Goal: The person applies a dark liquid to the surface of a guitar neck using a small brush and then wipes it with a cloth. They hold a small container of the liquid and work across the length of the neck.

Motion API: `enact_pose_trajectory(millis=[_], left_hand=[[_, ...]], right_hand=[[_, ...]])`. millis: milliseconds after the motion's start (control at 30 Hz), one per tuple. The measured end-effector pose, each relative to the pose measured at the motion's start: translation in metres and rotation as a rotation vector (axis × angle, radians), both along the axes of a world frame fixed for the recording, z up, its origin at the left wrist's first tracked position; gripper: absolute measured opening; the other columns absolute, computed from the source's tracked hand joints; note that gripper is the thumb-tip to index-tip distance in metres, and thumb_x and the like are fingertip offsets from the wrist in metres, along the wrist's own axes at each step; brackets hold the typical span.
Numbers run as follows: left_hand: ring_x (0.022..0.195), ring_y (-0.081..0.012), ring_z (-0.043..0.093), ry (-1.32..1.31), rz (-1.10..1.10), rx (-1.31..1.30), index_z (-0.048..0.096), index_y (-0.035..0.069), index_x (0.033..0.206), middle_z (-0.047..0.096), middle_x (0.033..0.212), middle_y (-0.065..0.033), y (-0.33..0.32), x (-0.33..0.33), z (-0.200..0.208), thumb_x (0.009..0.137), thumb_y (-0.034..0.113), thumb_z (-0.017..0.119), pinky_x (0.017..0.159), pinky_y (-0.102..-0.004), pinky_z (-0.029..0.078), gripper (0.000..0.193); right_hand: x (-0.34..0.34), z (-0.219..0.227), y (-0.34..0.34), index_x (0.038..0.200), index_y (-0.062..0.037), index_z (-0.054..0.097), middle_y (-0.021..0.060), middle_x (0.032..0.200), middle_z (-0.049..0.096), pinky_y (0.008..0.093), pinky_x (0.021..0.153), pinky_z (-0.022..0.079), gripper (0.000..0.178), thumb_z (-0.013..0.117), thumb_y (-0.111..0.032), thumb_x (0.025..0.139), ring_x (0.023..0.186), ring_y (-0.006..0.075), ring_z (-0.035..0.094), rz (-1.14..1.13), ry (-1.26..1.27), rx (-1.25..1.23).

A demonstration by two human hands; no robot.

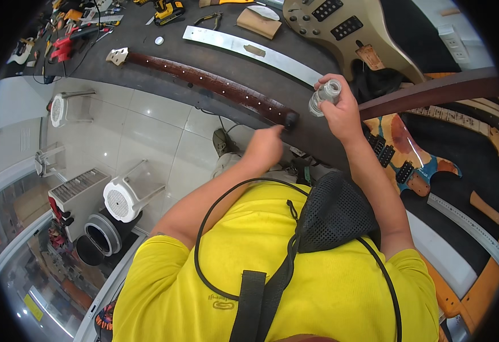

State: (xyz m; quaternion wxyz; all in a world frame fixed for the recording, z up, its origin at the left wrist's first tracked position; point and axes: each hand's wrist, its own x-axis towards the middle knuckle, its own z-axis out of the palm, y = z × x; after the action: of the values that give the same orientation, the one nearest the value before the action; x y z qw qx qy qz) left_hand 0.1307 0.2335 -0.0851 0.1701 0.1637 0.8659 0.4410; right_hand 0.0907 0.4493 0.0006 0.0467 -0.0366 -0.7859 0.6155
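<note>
My left hand (264, 147) is closed at the near right end of a guitar neck, its fingertips on a small black wad (291, 119) that rests against the wood. The guitar neck (207, 83) lies lengthwise along the bench, with a dark reddish-brown, glossy fingerboard, small white dots and a pale headstock pointing left. In my right hand (343, 111) is a small clear glass jar (325, 96), tilted, with its mouth facing up. The jar is uncapped; what is inside cannot be made out.
Beyond the neck lie a long metal straightedge (249, 51), pliers (209, 21), a yellow drill (167, 11) and a white cap (159, 40). A cream guitar body (318, 25) and a blue-and-tan guitar body (400, 148) are toward the right. White stools (123, 199) stand on the floor at left.
</note>
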Motion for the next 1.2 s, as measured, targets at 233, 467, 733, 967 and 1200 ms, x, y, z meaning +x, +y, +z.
enact_pose_trajectory(millis=[233, 467, 733, 967, 1200], left_hand=[[0.093, -0.0467, 0.071, -0.006, 0.035, -0.050, 0.072, -0.001, 0.122, 0.073, 0.098, -0.0293, -0.002, 0.019, -0.001, 0.093, 0.005, 0.059, 0.084, -0.0500, 0.058, 0.032], [0.092, -0.0460, 0.071, -0.092, 0.161, -0.133, 0.071, -0.001, 0.124, 0.071, 0.099, -0.0306, -0.029, 0.001, 0.014, 0.094, 0.004, 0.058, 0.083, -0.0505, 0.057, 0.033], [0.093, -0.0478, 0.069, -0.012, 0.022, 0.026, 0.070, -0.001, 0.123, 0.070, 0.100, -0.0322, -0.015, 0.027, -0.010, 0.092, 0.001, 0.058, 0.085, -0.0523, 0.055, 0.034], [0.083, -0.0456, 0.071, 0.088, 0.297, -0.119, 0.073, 0.003, 0.122, 0.071, 0.096, -0.0298, -0.102, -0.025, -0.015, 0.091, 0.002, 0.058, 0.076, -0.0510, 0.058, 0.035], [0.085, -0.0437, 0.072, 0.090, 0.160, -0.036, 0.072, 0.003, 0.125, 0.071, 0.094, -0.0296, -0.060, -0.001, -0.008, 0.092, 0.002, 0.058, 0.078, -0.0486, 0.057, 0.036]], right_hand=[[-0.004, -0.002, -0.002, 0.119, -0.0060, 0.059, 0.0065, 0.109, 0.068, 0.0301, 0.094, 0.051, 0.040, 0.056, 0.003, 0.080, 0.104, 0.0148, 0.064, -0.009, 0.018, -0.027], [-0.005, -0.004, -0.001, 0.119, -0.0062, 0.059, 0.0066, 0.109, 0.069, 0.0299, 0.095, 0.050, 0.040, 0.057, 0.003, 0.081, 0.105, 0.0152, 0.065, 0.004, -0.006, -0.026], [-0.009, -0.010, -0.012, 0.120, -0.0064, 0.059, 0.0067, 0.110, 0.069, 0.0295, 0.096, 0.050, 0.041, 0.056, 0.003, 0.080, 0.105, 0.0145, 0.064, 0.025, 0.005, -0.057], [-0.011, -0.009, -0.011, 0.119, -0.0067, 0.059, 0.0055, 0.109, 0.067, 0.0293, 0.095, 0.049, 0.041, 0.055, 0.004, 0.080, 0.104, 0.0139, 0.063, 0.012, -0.011, -0.074], [-0.010, -0.014, -0.014, 0.119, -0.0062, 0.059, 0.0050, 0.108, 0.067, 0.0291, 0.095, 0.049, 0.040, 0.055, 0.004, 0.080, 0.103, 0.0136, 0.063, 0.019, -0.012, -0.073]])
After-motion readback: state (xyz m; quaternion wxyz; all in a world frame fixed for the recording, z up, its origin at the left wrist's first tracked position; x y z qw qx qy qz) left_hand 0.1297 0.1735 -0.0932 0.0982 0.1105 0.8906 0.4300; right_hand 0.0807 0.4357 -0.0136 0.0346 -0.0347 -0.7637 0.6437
